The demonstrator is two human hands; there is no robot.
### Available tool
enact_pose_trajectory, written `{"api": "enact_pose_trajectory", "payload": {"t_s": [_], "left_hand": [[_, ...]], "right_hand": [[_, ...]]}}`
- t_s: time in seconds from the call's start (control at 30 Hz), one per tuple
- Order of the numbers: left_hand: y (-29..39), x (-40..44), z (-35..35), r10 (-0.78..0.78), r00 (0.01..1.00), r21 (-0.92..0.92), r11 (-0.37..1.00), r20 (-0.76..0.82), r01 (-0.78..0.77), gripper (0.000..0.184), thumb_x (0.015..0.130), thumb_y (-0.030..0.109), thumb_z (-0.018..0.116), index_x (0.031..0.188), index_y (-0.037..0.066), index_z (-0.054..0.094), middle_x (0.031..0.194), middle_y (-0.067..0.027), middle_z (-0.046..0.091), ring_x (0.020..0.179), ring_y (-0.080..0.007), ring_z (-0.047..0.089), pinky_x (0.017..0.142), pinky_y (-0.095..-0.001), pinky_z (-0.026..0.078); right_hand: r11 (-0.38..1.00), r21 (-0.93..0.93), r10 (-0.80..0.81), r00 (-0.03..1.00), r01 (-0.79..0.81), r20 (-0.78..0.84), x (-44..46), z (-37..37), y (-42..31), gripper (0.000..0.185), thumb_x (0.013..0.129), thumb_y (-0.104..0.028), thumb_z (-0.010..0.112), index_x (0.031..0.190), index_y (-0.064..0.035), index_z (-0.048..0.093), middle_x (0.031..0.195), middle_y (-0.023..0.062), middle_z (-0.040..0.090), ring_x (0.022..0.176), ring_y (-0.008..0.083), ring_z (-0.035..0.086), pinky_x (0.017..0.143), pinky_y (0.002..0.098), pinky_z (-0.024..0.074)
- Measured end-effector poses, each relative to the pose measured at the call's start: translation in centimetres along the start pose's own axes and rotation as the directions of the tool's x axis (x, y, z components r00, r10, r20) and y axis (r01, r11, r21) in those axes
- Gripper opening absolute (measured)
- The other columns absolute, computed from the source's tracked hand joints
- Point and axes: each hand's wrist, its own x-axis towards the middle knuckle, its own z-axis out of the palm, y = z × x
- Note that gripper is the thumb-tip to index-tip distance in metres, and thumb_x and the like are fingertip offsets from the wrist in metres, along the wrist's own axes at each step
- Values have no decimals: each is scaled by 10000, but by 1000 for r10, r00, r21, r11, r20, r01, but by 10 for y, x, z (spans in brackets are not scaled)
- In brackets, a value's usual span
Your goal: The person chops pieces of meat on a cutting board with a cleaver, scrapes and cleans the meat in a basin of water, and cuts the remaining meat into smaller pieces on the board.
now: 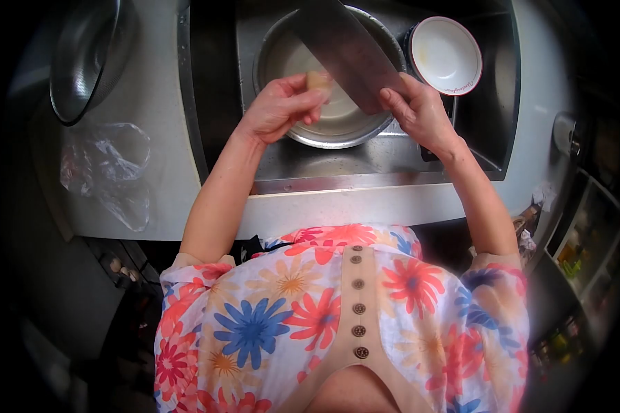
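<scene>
Over a steel basin (337, 137) in the sink, my left hand (287, 107) is closed, pinching a small pale yellowish piece (317, 80) between thumb and fingers. My right hand (418, 112) grips a wide dark cleaver (348, 58) near its lower right end. The blade slants up and to the left across the basin, close to the right of the pale piece. Light-coloured liquid seems to fill part of the basin. A white bowl with a red rim (446, 56) sits to the right of the basin.
The sink's front edge (310, 183) runs below the basin. On the counter at the left lie a crumpled clear plastic bag (117, 165) and, further back, a metal strainer-like bowl (83, 62). A shelf with several items stands at the far right.
</scene>
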Motion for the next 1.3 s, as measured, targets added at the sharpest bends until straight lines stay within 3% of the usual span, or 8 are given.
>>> {"api": "enact_pose_trajectory", "payload": {"t_s": [0.1, 0.2, 0.4, 0.7, 0.9, 1.0, 1.17, 1.3], "left_hand": [[-4, 3, 0, 10, 999, -31, 999, -37, -11, 216, 866, 69, 608, 1061, -18, 571, 879, -75, 598, 637, -81, 559, 559, -172, 468], [-2, 3, 3, 20, 999, -7, 1000, -39, -20, 226, 839, 113, 651, 1029, 3, 596, 790, -8, 585, 620, -69, 544, 560, -188, 447], [-6, 2, -7, 38, 999, -29, 999, 11, -38, 241, 866, 80, 610, 1086, -11, 568, 893, -83, 591, 652, -93, 561, 583, -189, 469], [-3, 5, 1, 67, 998, -79, 995, -16, -68, 276, 882, 83, 586, 1116, -58, 542, 798, -59, 592, 688, -93, 579, 610, -190, 487], [-2, -1, 0, 37, 998, -90, 995, 45, -33, 325, 885, 86, 582, 1179, -39, 522, 923, -124, 609, 689, -102, 579, 620, -190, 487], [-3, 3, -5, 31, 999, -110, 994, 35, -27, 352, 885, 75, 576, 1213, -32, 506, 991, -160, 605, 694, -111, 579, 623, -190, 488], [-6, 6, -5, 64, 998, -97, 993, 7, -63, 256, 888, 64, 568, 1125, -31, 538, 849, -99, 586, 703, -118, 571, 632, -190, 488], [-6, 4, -4, 53, 999, -115, 992, 2, -53, 182, 892, 62, 560, 1052, -22, 548, 746, -57, 536, 703, -119, 563, 631, -185, 486]], "right_hand": [[997, 78, 25, 1000, -26, 13, -2, -2, -9, 172, 898, -142, 589, 891, 27, 558, 767, 100, 662, 676, 124, 584, 648, 272, 479], [994, 110, -16, 1000, 14, 21, -4, 8, -13, 166, 900, -136, 587, 889, 27, 560, 769, 96, 660, 684, 114, 580, 649, 268, 479], [989, 134, 61, 998, -65, 35, 0, 7, -3, 177, 899, -142, 592, 889, 32, 559, 759, 85, 654, 681, 93, 555, 648, 248, 472], [970, 213, 116, 993, -115, 7, -3, 6, -8, 197, 903, -159, 590, 892, 35, 556, 737, 63, 646, 676, 70, 532, 633, 244, 465], [958, 197, 197, 978, -207, 68, 0, 4, 5, 204, 911, -175, 579, 918, 29, 563, 720, 49, 631, 661, 64, 511, 608, 244, 454], [975, 170, 145, 989, -146, 16, -1, 5, -1, 203, 913, -176, 576, 901, 26, 558, 711, 29, 617, 637, 55, 481, 583, 241, 444], [950, 294, 105, 994, -106, 19, -6, 8, -8, 194, 910, -170, 584, 934, 22, 570, 712, 23, 620, 637, 51, 485, 580, 221, 443], [936, 300, 174, 983, -184, 58, -3, 11, -8, 194, 903, -166, 594, 928, 25, 571, 732, 30, 634, 646, 55, 492, 594, 226, 451]]}}
